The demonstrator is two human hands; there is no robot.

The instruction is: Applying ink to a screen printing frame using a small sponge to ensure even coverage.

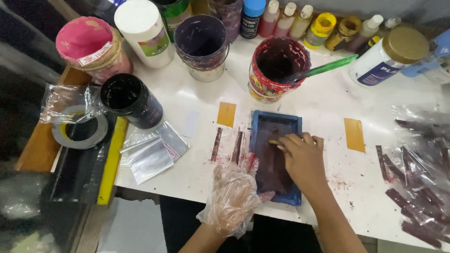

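Note:
A small blue-framed screen (256,125) with dark maroon mesh lies on the white table (328,98). My right hand (303,157) rests on the mesh, its fingertips pinching a small yellowish piece near the top. My left hand (233,196), in a clear plastic glove, lies against the frame's lower left edge, fingers spread. Thin maroon strips (216,144) lie just left of the frame.
Open paint tubs stand behind: a red one with a green stick (277,65), a purple one (201,40), a black one (126,96). Bottles line the back edge. Yellow tape patches (226,114), foil sachets (154,152), a tape roll (79,131) and a bag of maroon strips (419,187) surround.

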